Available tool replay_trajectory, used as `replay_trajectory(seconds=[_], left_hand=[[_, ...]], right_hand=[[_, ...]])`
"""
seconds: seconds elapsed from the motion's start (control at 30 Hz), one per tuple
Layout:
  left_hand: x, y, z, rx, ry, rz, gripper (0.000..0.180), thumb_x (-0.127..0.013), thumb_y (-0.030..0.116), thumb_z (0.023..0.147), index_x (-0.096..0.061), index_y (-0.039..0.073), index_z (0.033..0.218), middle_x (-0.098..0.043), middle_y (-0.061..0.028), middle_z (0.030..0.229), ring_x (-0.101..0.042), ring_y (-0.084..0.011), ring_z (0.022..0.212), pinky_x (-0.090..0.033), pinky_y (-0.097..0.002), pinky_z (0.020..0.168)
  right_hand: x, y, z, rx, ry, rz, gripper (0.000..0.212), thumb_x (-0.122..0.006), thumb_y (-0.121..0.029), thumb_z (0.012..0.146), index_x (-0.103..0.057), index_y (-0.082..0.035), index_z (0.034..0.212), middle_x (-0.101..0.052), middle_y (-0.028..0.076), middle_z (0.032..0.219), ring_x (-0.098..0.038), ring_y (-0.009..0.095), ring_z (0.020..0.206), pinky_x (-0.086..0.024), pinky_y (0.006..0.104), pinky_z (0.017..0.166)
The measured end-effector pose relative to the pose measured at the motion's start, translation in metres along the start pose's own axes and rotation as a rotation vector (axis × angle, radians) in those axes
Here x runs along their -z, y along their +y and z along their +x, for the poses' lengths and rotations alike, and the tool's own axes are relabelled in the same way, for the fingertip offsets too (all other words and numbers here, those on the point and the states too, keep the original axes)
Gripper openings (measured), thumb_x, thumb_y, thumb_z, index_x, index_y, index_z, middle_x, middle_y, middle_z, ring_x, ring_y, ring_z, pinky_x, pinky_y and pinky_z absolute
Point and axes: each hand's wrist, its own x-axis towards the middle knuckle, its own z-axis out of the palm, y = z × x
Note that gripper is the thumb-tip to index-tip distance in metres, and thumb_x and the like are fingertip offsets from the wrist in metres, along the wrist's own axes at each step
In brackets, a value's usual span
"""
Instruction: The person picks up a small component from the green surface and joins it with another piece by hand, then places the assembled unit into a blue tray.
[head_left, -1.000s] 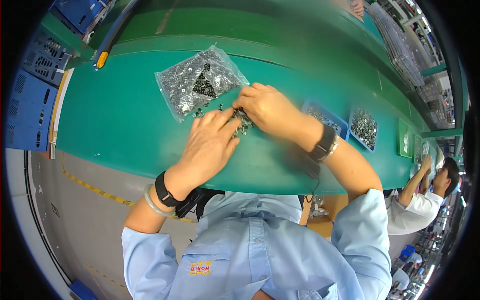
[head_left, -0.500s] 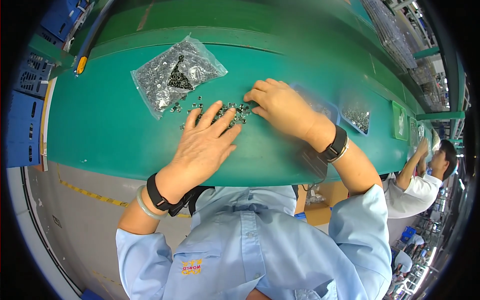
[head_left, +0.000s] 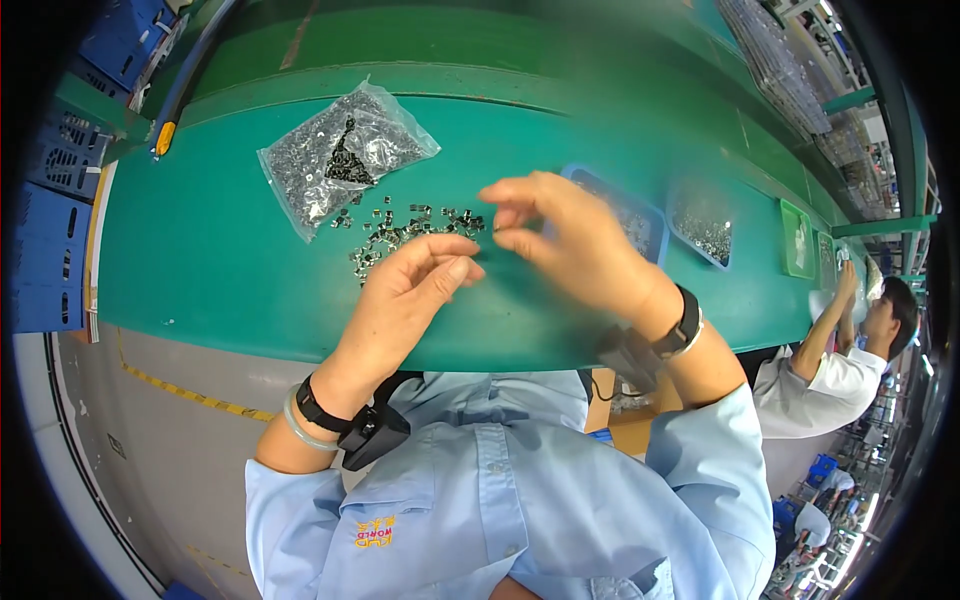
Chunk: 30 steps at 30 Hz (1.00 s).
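Small shiny metal-and-black parts (head_left: 405, 228) lie in a loose spread on the green work surface. Just on the near side of them is my left hand (head_left: 405, 290), its thumb and fingertips pressed together; whatever they hold, if anything, is too small to make out. To its right my right hand (head_left: 565, 230) hovers beside the right end of the spread, index finger and thumb apart and nothing visible between them. Behind the loose parts lies a clear plastic bag (head_left: 300, 165) filled with similar small parts, with a dark cluster of them in its middle.
Right of my right hand stand a blue tray (head_left: 655, 240) and another blue tray (head_left: 728, 262), both with small parts. Farther right sits a green tray (head_left: 797, 240). Blue crates (head_left: 50, 260) stack at the left, near a yellow-ended tool (head_left: 164, 138). A co-worker (head_left: 825, 385) sits at the right.
My left hand has drawn back off the loose parts, and its spread fingers have come together. My right hand has lifted slightly away from the parts, its finger and thumb parting.
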Motion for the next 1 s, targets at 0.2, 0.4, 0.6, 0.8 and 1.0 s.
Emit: replay_trajectory(seconds=[0.2,0.4,0.6,0.8,1.0], left_hand=[[-0.018,-0.004,-0.005,0.027,-0.121,-0.239,0.023,-0.053,0.02,0.094,-0.059,0.001,0.106,-0.065,-0.0054,0.095,-0.058,-0.0109,0.085,-0.045,-0.0253,0.075],[-0.029,-0.008,-0.008,0.038,-0.119,-0.369,0.025,-0.053,0.018,0.094,-0.058,0.0,0.11,-0.065,-0.0086,0.094,-0.059,-0.0125,0.081,-0.047,-0.0257,0.071],[-0.035,-0.017,-0.007,0.028,-0.139,-0.441,0.026,-0.053,0.018,0.094,-0.058,-0.001,0.111,-0.065,-0.0103,0.094,-0.06,-0.0136,0.077,-0.048,-0.0263,0.066],[-0.045,-0.012,-0.008,0.013,-0.026,-0.38,0.023,-0.056,0.017,0.092,-0.058,-0.001,0.107,-0.063,-0.0072,0.088,-0.06,-0.0131,0.074,-0.047,-0.0242,0.06],[-0.041,-0.017,-0.008,0.018,-0.019,-0.294,0.02,-0.059,0.016,0.09,-0.057,0.0,0.101,-0.061,-0.0053,0.085,-0.06,-0.0126,0.073,-0.047,-0.0232,0.058]], right_hand=[[-0.003,-0.019,-0.02,0.154,-0.105,-0.236,0.044,-0.066,-0.006,0.076,-0.052,-0.007,0.117,-0.061,0.009,0.085,-0.055,0.028,0.076,-0.044,0.0363,0.071],[-0.006,-0.023,-0.038,0.12,0.082,-0.183,0.044,-0.069,-0.006,0.073,-0.054,-0.008,0.114,-0.06,0.007,0.087,-0.054,0.027,0.081,-0.043,0.0373,0.071],[-0.017,-0.009,-0.054,0.132,0.294,-0.153,0.031,-0.071,-0.007,0.072,-0.059,-0.009,0.101,-0.058,0.007,0.093,-0.054,0.028,0.085,-0.043,0.0373,0.073],[-0.017,-0.008,-0.058,0.115,0.31,-0.19,0.023,-0.072,-0.009,0.071,-0.06,-0.009,0.091,-0.057,0.008,0.095,-0.054,0.028,0.088,-0.044,0.0374,0.075],[-0.016,-0.014,-0.059,0.118,0.253,-0.275,0.024,-0.072,-0.011,0.071,-0.059,-0.009,0.091,-0.057,0.008,0.095,-0.055,0.028,0.088,-0.044,0.0375,0.075]])
